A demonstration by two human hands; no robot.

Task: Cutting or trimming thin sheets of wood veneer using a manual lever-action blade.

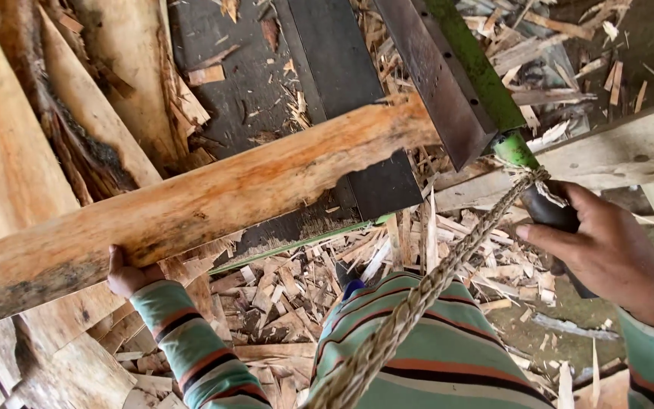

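A long rough wooden plank (191,204) runs from the lower left up to the middle, over a dark metal machine bed (327,68). My left hand (125,276) grips the plank from below near its lower left end. My right hand (607,254) is closed on the black grip of a lever (550,212) with a green shaft (512,148). That lever carries a broad dark cutting blade (433,83), whose lower end sits just right of the plank's upper end. A braided rope (418,295) is tied at the handle and hangs toward my striped shirt.
Stacked slabs of raw timber with bark (32,136) fill the left side. Wood chips and offcuts (289,280) litter the ground below the machine and at the top right. A pale plank (630,151) crosses the right side behind the lever.
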